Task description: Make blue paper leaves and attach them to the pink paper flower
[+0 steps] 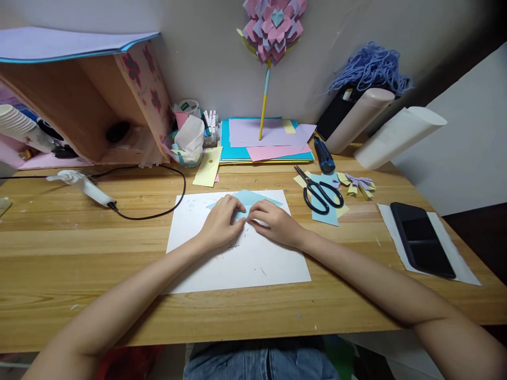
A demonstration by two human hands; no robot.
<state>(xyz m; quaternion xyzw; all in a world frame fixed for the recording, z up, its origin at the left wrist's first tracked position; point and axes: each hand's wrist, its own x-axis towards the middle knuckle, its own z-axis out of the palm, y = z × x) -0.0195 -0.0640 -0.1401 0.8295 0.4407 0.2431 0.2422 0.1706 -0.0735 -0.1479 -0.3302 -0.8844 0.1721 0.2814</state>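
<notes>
A piece of light blue paper [248, 197] lies on a large white sheet [253, 264], its upper edges showing as a wide point beyond my fingers. My left hand [222, 221] has its curled fingers and thumb on the left of the blue paper. From the right, my right hand [275, 222] pinches its near middle, fingertips almost meeting those of my left hand. The part of the paper under my hands is hidden. Black-handled scissors [321, 192] rest to the right on blue and yellow paper scraps [327, 215].
A glue gun [85, 189] with a looping black cord lies left, before a cardboard box [146, 89]. Behind stand a scrap cup [186, 148], stacked coloured paper [253, 132] and a paper flower [275, 24]. A utility knife [325, 155], paper rolls [400, 137] and phone [422, 237] are right.
</notes>
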